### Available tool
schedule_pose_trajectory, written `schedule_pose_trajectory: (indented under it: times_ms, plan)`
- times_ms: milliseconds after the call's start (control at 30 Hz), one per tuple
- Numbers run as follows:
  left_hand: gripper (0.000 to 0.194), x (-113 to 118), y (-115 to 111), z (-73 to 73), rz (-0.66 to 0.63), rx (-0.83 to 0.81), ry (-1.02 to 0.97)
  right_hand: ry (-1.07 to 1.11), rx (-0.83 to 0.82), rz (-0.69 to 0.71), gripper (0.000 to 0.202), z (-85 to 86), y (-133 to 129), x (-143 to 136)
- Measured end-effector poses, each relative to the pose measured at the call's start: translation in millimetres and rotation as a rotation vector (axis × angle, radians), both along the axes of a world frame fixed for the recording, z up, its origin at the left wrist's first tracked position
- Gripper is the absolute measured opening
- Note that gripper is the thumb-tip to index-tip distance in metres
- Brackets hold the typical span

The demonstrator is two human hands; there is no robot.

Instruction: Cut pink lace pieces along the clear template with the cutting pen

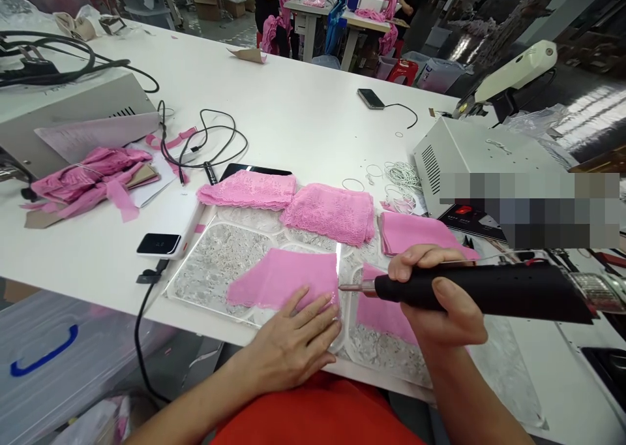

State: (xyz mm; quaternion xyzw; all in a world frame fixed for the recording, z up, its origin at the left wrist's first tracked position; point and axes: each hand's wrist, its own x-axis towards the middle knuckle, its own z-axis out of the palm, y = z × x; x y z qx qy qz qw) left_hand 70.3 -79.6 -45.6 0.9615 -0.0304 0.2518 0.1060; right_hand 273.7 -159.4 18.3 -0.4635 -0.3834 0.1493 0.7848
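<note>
My left hand (298,340) lies flat with fingers spread on the lower edge of a pink fabric piece (286,275). That piece rests on a clear patterned mat (210,262). In my right hand (445,301) is a black handheld tool (508,291), held level, its thin metal tip pointing left at the fabric's right edge. Below the tool lies another pink piece (386,318). Behind are two folded pink lace pieces (259,190) (332,211) and a stack of pink fabric (415,231).
Grey-white boxes stand at left (73,112) and right (479,151) on the white table (293,106). Black cables (215,164), a phone (370,98), a power bank (159,244) and a pink bundle (98,177) lie about. People work at far tables.
</note>
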Motion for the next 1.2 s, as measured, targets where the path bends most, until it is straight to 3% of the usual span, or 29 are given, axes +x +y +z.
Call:
schedule_pose_trajectory:
  times_ms: [467, 633, 767, 867, 1033, 1200]
  plan:
    - [0.031, -0.4, 0.3, 0.0, -0.015, 0.011, -0.008, 0.006, 0.016, 0.100, 0.010, -7.7, 0.0, -5.2]
    - [0.027, 3.4, -0.7, 7.0, -0.002, 0.010, -0.049, 0.032, 0.044, -0.013, 0.012, 0.2, -7.0, 9.0]
    - [0.024, 19.1, -7.0, 13.2, 0.029, 0.026, -0.069, 0.004, 0.076, -0.235, 0.012, 6.1, -18.3, 34.8]
    - [0.027, 38.3, -12.5, 11.9, 0.060, 0.050, -0.035, 0.035, 0.075, -0.311, 0.012, 3.5, -23.3, 47.7]
    - [0.027, 69.0, -19.1, 0.8, 0.133, 0.077, -0.012, 0.084, 0.108, -0.278, 0.012, -7.1, -20.3, 49.1]
    - [0.027, 77.1, -20.7, -2.0, 0.140, 0.071, -0.006, 0.085, 0.082, -0.162, 0.012, -12.2, -19.7, 47.0]
